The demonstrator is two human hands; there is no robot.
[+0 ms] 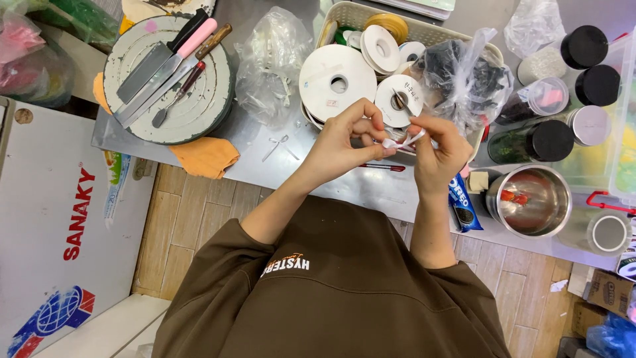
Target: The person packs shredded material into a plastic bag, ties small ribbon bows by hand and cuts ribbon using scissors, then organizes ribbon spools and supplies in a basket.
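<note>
Brimming basket (pixel 344 13) of ribbon spools (pixel 338 83)

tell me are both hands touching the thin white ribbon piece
Touching. The head view shows the left hand and the right hand both pinching the thin white ribbon piece between their fingertips, in front of the basket of ribbon spools.

A left hand (pixel 344 136) and a right hand (pixel 438 149) are pinching a small white ribbon piece (pixel 404 140), their fingers covering most of it, so its shape is staying unclear. The hands are also blocking the front rim of a cream basket (pixel 351 12) holding ribbon spools (pixel 338 83). A clear bin (pixel 626 119) is running off the right edge, and pink bags (pixel 16 40) are being cropped at the left edge.
</note>
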